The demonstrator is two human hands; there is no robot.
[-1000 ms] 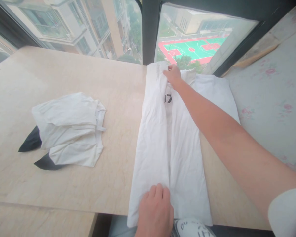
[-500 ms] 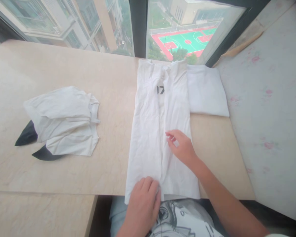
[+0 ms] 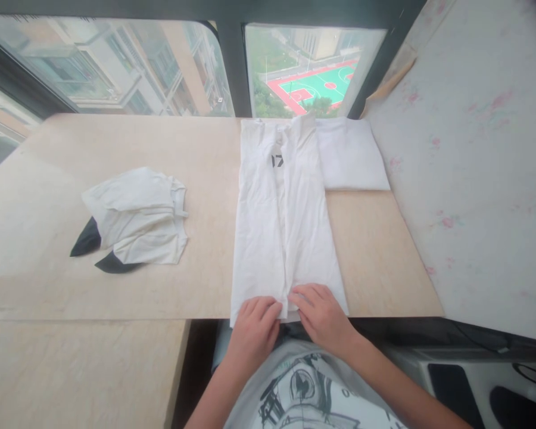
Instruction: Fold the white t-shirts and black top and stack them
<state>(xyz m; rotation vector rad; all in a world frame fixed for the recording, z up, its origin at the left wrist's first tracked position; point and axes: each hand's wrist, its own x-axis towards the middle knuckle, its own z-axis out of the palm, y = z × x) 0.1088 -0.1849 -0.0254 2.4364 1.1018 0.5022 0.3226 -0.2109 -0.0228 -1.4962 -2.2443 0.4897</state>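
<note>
Ahead of the left hand (image 3: 255, 322) and right hand (image 3: 319, 313), both touching its near end, a white shirt (image 3: 259, 238) stretches lengthwise away; grip closure unclear.

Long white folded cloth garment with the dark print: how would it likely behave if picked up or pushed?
The long white folded cloth garment would probably hang floppy, given its soft creases. Its side panels might swing open, since a gap between them shows the dark print. Pushed, it would likely bunch rather than roll, as it lies flat on the beige stone-patterned tabletop.
</note>
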